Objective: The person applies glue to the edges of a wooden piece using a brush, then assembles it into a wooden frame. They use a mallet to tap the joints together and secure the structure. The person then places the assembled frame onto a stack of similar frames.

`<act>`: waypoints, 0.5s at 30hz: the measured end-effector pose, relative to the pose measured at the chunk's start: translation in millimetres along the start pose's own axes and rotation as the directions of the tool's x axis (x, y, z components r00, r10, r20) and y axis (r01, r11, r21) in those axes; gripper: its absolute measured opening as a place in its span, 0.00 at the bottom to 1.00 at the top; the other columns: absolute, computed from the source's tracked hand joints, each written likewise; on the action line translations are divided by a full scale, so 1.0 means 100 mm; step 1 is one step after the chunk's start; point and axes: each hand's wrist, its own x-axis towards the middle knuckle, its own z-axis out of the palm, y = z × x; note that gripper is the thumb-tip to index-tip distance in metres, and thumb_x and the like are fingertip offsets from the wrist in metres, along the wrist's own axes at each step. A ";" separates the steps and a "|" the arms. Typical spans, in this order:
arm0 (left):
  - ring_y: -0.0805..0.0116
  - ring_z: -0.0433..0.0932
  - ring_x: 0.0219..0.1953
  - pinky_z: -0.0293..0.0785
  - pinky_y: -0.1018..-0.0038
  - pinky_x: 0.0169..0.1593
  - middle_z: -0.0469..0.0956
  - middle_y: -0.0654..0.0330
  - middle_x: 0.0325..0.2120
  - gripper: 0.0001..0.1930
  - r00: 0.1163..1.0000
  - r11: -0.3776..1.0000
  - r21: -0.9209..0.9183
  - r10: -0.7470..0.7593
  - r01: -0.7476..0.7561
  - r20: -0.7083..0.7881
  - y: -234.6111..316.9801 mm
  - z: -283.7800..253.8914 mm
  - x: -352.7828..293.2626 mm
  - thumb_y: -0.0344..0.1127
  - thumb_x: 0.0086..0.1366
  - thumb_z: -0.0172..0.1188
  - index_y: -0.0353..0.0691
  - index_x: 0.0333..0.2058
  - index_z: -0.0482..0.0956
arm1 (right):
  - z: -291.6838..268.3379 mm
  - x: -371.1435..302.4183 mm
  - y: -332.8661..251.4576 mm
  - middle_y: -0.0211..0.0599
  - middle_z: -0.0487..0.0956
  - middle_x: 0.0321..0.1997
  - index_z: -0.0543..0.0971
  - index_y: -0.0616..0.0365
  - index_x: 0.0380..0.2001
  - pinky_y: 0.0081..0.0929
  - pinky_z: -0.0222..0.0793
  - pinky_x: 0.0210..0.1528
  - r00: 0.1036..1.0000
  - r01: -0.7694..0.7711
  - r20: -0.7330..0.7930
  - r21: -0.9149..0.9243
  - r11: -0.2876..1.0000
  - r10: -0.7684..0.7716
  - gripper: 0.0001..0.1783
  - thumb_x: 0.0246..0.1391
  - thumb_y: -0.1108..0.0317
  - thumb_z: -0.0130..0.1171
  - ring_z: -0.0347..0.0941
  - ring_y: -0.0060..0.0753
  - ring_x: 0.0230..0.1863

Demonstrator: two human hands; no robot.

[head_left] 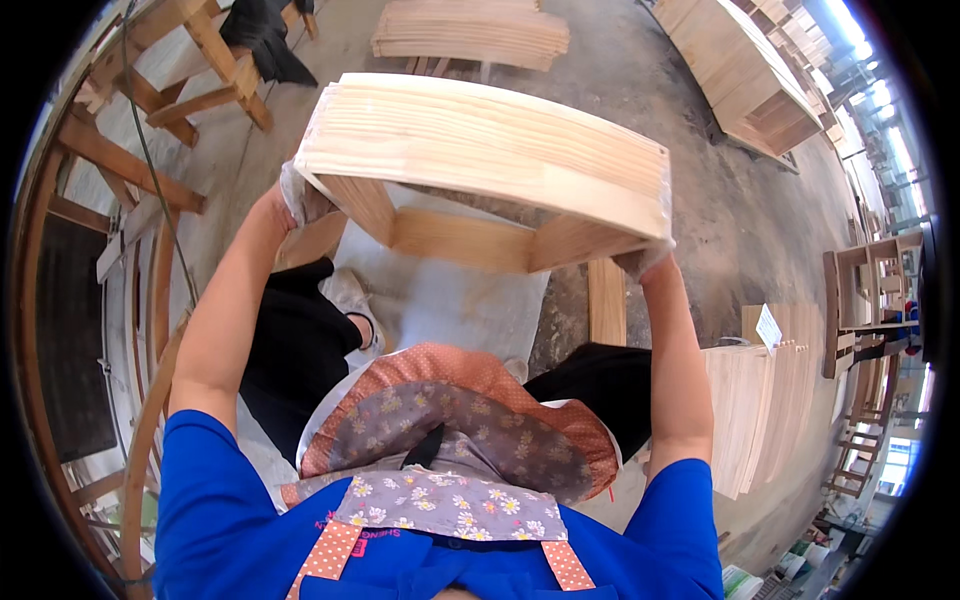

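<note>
Between my two hands I hold up a pale wooden drawer box (480, 140), a rectangular frame through which the floor shows. Its wide near-top side slopes from upper left down to the right. My left hand (300, 198), in a whitish glove, grips the left end. On the right end my right hand (645, 258) is closed around the lower corner, also gloved. Most of the fingers on both hands are hidden behind the wood. Below the box a light sheet (440, 290) lies on the floor between my feet.
A stack of boards (470, 30) stands ahead. More boards (750, 415) are piled at right, near a plank (606, 300) on the floor. Wooden trestles (210, 70) and a hanging cable (150, 150) are at left. A large wooden cabinet (735, 70) stands far right.
</note>
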 end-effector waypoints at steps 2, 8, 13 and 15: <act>0.62 0.74 0.48 0.71 0.62 0.53 0.75 0.56 0.46 0.22 0.992 0.993 -0.054 -0.109 0.106 -0.069 -0.03 0.17 -0.12 0.47 0.67 0.46 0.39 0.53 0.69 | -0.19 -0.13 0.23 0.36 0.73 0.52 0.68 0.54 0.54 0.33 0.71 0.48 0.994 -0.037 -0.100 -0.017 0.999 0.035 0.24 0.59 0.52 0.47 0.72 0.35 0.49; 0.63 0.74 0.49 0.73 0.62 0.51 0.72 0.54 0.50 0.23 0.859 0.581 0.645 0.436 -0.497 0.269 -0.51 -0.22 -0.19 0.44 0.64 0.51 0.38 0.54 0.68 | -0.16 -0.28 0.57 0.38 0.78 0.43 0.71 0.54 0.50 0.25 0.76 0.33 0.978 0.097 -0.184 -0.005 0.995 -0.097 0.25 0.56 0.49 0.52 0.77 0.31 0.36; 0.62 0.74 0.48 0.75 0.63 0.49 0.73 0.54 0.48 0.22 0.858 0.389 0.785 0.394 -0.481 0.330 -0.54 -0.35 -0.24 0.43 0.62 0.54 0.38 0.52 0.69 | 0.01 -0.37 0.50 0.39 0.78 0.39 0.72 0.55 0.49 0.24 0.76 0.32 0.984 -0.165 -0.044 0.138 0.977 0.173 0.25 0.55 0.49 0.53 0.77 0.30 0.34; 0.62 0.74 0.48 0.76 0.63 0.48 0.74 0.54 0.47 0.22 0.820 0.245 0.818 0.410 -0.521 0.399 -0.42 -0.39 -0.18 0.42 0.62 0.55 0.38 0.51 0.70 | 0.07 -0.34 0.40 0.39 0.79 0.38 0.72 0.56 0.48 0.23 0.76 0.32 0.986 -0.166 -0.001 0.132 0.977 0.168 0.25 0.54 0.50 0.53 0.77 0.30 0.33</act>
